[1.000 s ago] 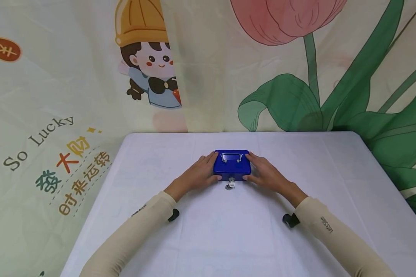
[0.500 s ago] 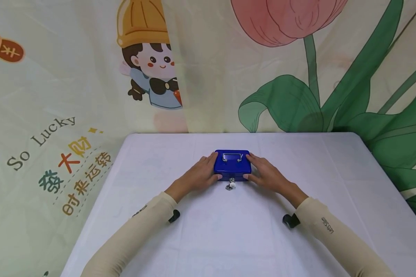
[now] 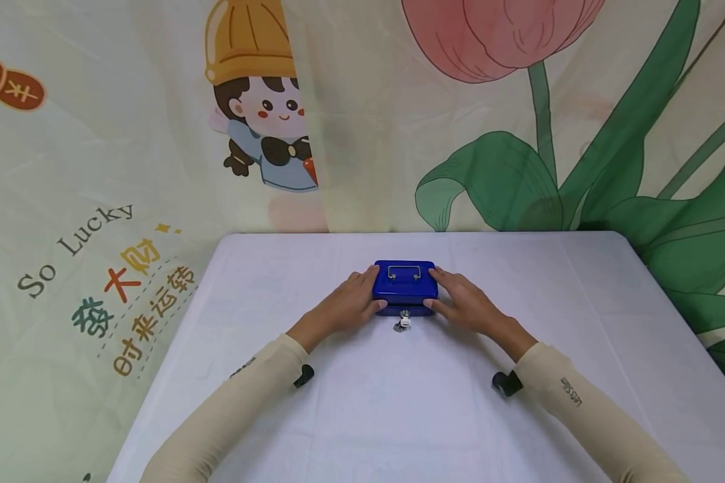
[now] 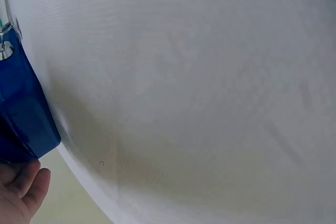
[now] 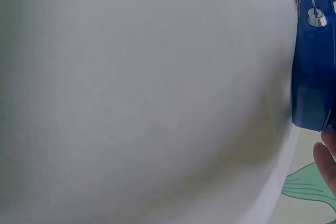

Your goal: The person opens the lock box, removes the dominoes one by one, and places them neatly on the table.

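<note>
On the white-covered table stands a small blue metal cash box [image 3: 405,310] with a wire handle [image 3: 404,268] on its lid [image 3: 403,288]. A dark gap shows along the front, where the lid is slightly raised off the base. My left hand [image 3: 352,299] holds the lid's left side, fingers along the side and thumb at the front edge. Mirroring it, my right hand [image 3: 464,302] holds the right side the same way. Keys [image 3: 402,323] hang from the front lock, which the right wrist view shows as a silver cylinder [image 5: 316,18] with a key in it.
The white table [image 3: 399,402] runs back to a printed curtain [image 3: 362,134] with a cartoon figure and a large tulip. The box sits near the table's far edge. Black wrist cameras [image 3: 507,384] hang under both sleeves.
The lid's front edge has risen slightly, opening a dark gap above the base. Both thumbs have moved up a little with it. The base and keys have stayed in place.
</note>
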Tool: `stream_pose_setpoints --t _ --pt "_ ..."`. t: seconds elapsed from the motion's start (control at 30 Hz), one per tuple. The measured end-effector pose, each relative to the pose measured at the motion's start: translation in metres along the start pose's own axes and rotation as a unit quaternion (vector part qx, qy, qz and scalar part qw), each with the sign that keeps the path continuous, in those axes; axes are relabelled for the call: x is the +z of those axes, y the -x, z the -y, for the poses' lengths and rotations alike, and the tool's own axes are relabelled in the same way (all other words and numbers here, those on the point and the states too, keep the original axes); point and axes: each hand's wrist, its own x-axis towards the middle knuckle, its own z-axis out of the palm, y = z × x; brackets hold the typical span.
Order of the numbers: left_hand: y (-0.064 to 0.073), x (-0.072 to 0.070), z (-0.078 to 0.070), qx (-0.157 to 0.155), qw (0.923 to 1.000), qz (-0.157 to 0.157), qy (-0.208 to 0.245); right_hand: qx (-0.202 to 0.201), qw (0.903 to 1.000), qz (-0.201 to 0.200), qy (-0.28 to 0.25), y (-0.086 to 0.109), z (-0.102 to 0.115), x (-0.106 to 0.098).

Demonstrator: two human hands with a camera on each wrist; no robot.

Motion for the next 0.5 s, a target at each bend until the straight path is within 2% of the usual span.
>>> stream_pose_setpoints --t 0.5 --pt "-0.0010 -0.0059 -0.0025 -0.008 0.9989 -0.005 -0.046 0.019 0.9997 0.014 -0.010 -0.0028 0.0042 -0.0095"
